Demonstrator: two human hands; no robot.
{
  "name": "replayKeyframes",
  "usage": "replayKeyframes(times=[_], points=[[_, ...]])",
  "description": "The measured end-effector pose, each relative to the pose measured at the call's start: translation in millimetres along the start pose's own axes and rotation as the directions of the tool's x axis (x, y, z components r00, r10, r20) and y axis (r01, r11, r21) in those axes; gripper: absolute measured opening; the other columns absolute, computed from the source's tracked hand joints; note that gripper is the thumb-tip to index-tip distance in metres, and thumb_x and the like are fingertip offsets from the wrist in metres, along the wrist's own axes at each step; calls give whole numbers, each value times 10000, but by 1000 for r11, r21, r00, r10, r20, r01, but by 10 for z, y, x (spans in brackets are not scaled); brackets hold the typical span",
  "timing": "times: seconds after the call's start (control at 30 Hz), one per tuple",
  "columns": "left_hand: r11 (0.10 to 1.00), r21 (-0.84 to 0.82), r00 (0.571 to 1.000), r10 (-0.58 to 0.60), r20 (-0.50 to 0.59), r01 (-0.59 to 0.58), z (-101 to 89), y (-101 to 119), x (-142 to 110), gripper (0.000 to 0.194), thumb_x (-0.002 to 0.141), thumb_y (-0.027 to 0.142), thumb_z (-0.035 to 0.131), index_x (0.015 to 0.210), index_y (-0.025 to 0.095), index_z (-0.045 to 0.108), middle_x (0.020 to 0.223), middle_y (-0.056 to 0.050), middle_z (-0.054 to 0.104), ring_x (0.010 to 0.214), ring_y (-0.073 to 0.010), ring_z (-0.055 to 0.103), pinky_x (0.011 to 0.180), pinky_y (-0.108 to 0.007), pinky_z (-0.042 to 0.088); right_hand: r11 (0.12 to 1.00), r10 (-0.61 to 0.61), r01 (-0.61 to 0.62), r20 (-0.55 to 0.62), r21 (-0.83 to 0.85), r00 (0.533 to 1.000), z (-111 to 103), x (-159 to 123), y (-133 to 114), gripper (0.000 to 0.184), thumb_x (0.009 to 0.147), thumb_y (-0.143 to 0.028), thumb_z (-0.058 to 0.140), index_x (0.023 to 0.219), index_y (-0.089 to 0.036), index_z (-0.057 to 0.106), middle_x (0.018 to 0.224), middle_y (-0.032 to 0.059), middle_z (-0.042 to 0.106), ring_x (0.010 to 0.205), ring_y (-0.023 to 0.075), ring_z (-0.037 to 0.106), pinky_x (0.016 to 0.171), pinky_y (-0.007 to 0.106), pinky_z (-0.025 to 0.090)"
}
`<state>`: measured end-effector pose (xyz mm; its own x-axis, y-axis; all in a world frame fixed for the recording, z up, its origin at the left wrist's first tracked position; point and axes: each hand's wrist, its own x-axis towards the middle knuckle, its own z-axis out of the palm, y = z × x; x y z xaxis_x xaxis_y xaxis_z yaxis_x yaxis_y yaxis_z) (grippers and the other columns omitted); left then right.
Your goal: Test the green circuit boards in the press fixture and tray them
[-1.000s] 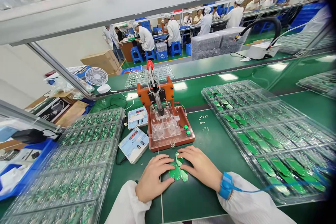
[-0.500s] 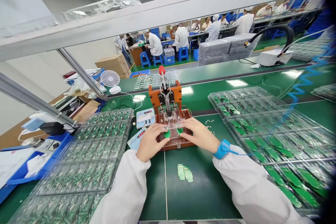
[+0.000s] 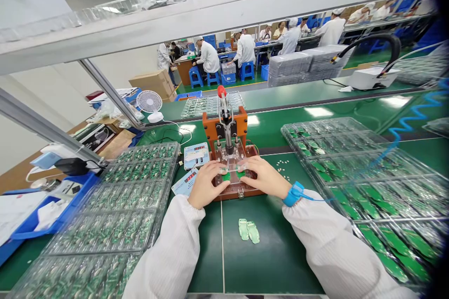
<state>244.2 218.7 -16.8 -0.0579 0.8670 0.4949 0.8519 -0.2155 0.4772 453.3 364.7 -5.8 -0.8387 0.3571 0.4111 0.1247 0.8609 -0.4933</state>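
Observation:
Both my hands rest on the orange press fixture with its clear plate and red-knobbed lever. My left hand pinches a small green circuit board on the fixture bed. A second green board sits under the fingertips of my right hand, whose wrist wears a blue strap. Two pale green boards lie loose on the green mat in front of me.
Clear trays of boards lie at my left and right. Two small meters stand left of the fixture. A blue bin, a white fan, a white box with black hose and seated workers are beyond.
My hands left the pile of boards on the mat and moved forward to the fixture, each carrying a board onto its bed. Two boards stay on the mat.

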Motion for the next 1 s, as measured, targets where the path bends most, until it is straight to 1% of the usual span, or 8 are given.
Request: replayKeyframes(times=[0.23, 0.4, 0.5, 0.6, 0.73, 0.93, 1.0], points=[[1000, 14, 1000, -3, -21, 4, -3, 46, -16, 128, 910, 303, 703, 1002, 217, 679, 1259, -81, 690, 1313, -307, 535, 1118, -559, 432, 1000, 13, -13, 19, 20, 1000, -27, 8, -11, 140, 888, -273, 707, 1022, -234, 712, 1250, 79, 731, 1152, 275, 627, 1004, 483, 527], [1000, 7, 999, -11, -31, 11, 14, 50, -31, 115, 921, 303, 677, 994, 214, 677, 1242, -89, 691, 1323, -311, 525, 1117, -564, 433, 999, 21, -22, 29, 30, 999, -33, 4, -8, 139, 892, -276, 703, 1024, -233, 707, 1257, 80, 725, 1175, 280, 609, 1008, 484, 527], [1000, 1, 997, -1, -75, 1, 60, 55, -58, 112, 932, 296, 652, 1003, 213, 677, 1235, -90, 690, 1322, -311, 527, 1116, -560, 435, 999, 25, -27, 33, 36, 999, -30, -1, -4, 144, 902, -286, 695, 1035, -231, 705, 1269, 80, 720, 1176, 278, 600, 1024, 488, 521], [1000, 24, 988, 11, -151, -8, 124, 66, -99, 109, 942, 291, 627, 994, 212, 681, 1214, -94, 690, 1320, -313, 535, 1104, -556, 448, 999, 28, -30, 41, 43, 999, -29, -10, 2, 158, 910, -303, 690, 1047, -227, 715, 1290, 85, 712, 1181, 277, 589, 1030, 490, 523], [999, 48, 972, 28, -234, -17, 205, 64, -166, 125, 950, 269, 620, 1036, 205, 684, 1221, -102, 681, 1318, -306, 533, 1106, -557, 449, 998, 28, -31, 44, 55, 999, -27, -34, 16, 164, 919, -320, 681, 1057, -246, 730, 1293, 79, 711, 1185, 271, 585, 1023, 494, 533], [997, 75, 971, 33, -237, -15, 249, 37, -232, 165, 968, 297, 611, 1088, 205, 677, 1300, -112, 646, 1333, -309, 519, 1115, -564, 440, 997, 31, -32, 21, 76, 999, -9, -68, 5, 171, 921, -329, 674, 1057, -249, 740, 1265, 76, 724, 1198, 273, 585, 1033, 492, 533], [995, 93, 964, 45, -261, -21, 242, 55, -241, 187, 969, 302, 609, 1119, 205, 666, 1315, -120, 632, 1316, -308, 528, 1096, -549, 453, 996, 31, -30, -1, 88, 1000, 4, -91, -19, 181, 909, -320, 679, 1066, -256, 742, 1247, 72, 733, 1206, 272, 591, 1028, 481, 537]])
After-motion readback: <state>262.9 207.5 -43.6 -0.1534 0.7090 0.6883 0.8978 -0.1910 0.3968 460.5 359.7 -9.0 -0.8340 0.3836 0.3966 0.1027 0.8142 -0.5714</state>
